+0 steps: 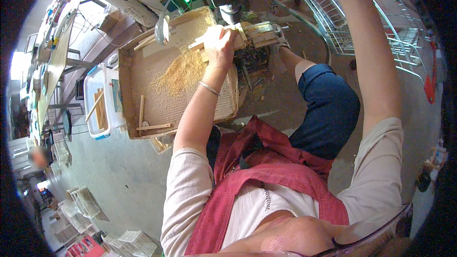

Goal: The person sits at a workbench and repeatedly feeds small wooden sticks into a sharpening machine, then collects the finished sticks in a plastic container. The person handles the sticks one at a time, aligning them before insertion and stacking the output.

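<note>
My left hand [219, 43] is closed over a pale wooden strip [194, 46], whose end sticks out past the fingers on the left. Other pale wooden strips [263, 31] lie close together just right of this hand, on a dark machine or stand [252, 61]. Beneath my left forearm is a shallow cardboard box [133, 78] with a heap of yellow sawdust [183, 72] and a few thin wood sticks [142, 109] in it. My right arm reaches up past the top edge, so its hand lies outside the picture.
A wire cart [333, 28] stands at the upper right. Left of the cardboard box is a clear plastic bin [90, 97] with wood pieces. A lamp head [163, 31] hangs over the box's far side. A dark cup-like container [231, 14] stands beyond my left hand.
</note>
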The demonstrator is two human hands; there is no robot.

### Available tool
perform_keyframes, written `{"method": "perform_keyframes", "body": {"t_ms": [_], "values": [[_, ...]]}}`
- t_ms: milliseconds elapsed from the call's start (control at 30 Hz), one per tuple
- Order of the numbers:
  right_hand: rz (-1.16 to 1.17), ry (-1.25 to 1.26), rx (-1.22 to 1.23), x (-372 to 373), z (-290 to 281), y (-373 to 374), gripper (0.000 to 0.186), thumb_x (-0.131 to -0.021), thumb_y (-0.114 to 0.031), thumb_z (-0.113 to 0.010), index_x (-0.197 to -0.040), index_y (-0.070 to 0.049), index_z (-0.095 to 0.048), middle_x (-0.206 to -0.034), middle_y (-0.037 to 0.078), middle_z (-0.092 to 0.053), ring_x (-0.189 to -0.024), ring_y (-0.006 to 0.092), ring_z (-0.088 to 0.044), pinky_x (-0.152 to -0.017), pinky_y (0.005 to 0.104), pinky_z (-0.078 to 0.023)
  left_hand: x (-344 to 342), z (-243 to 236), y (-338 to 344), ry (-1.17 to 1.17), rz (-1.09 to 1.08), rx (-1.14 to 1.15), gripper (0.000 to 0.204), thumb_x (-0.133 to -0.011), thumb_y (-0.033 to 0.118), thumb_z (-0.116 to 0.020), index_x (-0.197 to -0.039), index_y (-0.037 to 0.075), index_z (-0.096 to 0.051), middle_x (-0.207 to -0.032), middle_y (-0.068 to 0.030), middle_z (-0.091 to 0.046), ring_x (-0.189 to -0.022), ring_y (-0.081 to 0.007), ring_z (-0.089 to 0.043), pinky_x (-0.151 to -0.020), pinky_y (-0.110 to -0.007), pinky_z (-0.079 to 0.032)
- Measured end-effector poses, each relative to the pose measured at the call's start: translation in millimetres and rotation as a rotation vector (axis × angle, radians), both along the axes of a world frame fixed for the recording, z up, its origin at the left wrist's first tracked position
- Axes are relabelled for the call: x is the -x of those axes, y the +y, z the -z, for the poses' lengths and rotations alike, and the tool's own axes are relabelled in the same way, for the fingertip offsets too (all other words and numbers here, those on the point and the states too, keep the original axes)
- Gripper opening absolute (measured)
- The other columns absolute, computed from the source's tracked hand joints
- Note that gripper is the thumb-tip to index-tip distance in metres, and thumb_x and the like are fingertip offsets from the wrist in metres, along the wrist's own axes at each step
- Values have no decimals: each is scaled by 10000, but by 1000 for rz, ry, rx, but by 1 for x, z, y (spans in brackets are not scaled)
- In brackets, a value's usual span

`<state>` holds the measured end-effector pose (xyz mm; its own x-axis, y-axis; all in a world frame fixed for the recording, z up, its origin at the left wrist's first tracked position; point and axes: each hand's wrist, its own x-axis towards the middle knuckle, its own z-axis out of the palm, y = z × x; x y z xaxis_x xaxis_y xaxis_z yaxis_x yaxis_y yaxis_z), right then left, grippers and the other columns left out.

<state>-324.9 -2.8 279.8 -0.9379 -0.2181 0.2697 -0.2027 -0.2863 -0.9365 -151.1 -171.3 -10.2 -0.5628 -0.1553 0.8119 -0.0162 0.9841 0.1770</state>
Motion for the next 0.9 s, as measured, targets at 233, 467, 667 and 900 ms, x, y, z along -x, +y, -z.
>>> {"method": "perform_keyframes", "body": {"t_ms": [233, 467, 667, 900], "values": [[33, -32, 50, -11, 11, 8, 341, -1047, -254, -516, -813, -45, -651, -599, -16, -463, -443, 99, -365, -381, 282, -255, -2, 1, -1, 19, -2, 7, 171, -740, 78, -719, -759, 82, -549, -759, -101, -488, -759, -325, -553, -649, -439, -441], [-17, 60, 96, -25, 33, 24, 335, -1046, -268, -527, -813, -62, -653, -600, -33, -453, -439, 74, -358, -365, 269, -254, -1, 1, -1, 27, -4, 17, 159, -727, 81, -712, -749, 88, -555, -762, -99, -497, -758, -326, -553, -651, -441, -448], [8, 24, 113, -33, 42, 28, 318, -1042, -241, -548, -820, -41, -657, -583, -37, -421, -436, 72, -347, -369, 267, -241, -1, 2, -2, 12, -28, 33, 153, -738, 88, -721, -747, 90, -568, -768, -91, -508, -769, -316, -559, -655, -431, -453], [-15, 69, 148, -37, 66, 38, 292, -1031, -226, -569, -853, -17, -667, -592, -44, -408, -445, 67, -329, -387, 266, -213, -1, -1, 0, 26, -17, 3, 173, -746, 100, -740, -736, 95, -567, -759, -86, -505, -771, -313, -556, -650, -435, -451]]}}
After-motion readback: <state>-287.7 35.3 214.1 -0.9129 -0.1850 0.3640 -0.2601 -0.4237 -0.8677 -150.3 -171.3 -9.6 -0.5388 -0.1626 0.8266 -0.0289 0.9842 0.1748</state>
